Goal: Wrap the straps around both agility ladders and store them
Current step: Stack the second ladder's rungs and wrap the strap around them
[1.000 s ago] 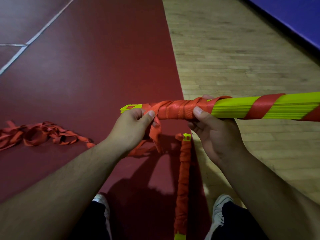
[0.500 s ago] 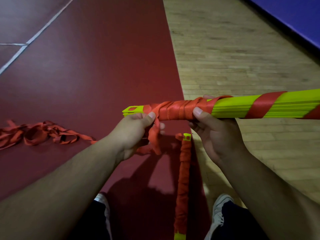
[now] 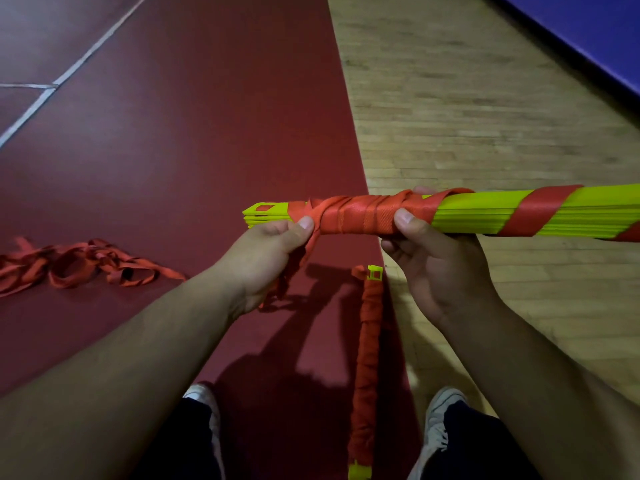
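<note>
A bundle of neon-yellow ladder rungs [image 3: 568, 213] lies level in the air at mid-frame, with red strap [image 3: 356, 216] wound tightly round its left end and spiralling further right. My right hand [image 3: 429, 261] grips the bundle from below at the edge of the wound part, thumb on the strap. My left hand [image 3: 266, 251] pinches the loose strap tail just under the bundle's left end; the tail hangs down behind the palm. A second ladder [image 3: 367, 362], fully wrapped in red strap, lies on the floor between my feet.
A loose heap of red strap [image 3: 79, 268] lies on the dark red mat [image 3: 194, 140] at the left. Wooden floor [image 3: 485, 116] spreads to the right, with a blue mat [image 3: 595, 32] at the top right corner. My shoes [image 3: 440, 414] show at the bottom.
My left hand has dropped slightly below the bundle's left end, drawing the strap tail downward. The bundle and my right hand have hardly moved.
</note>
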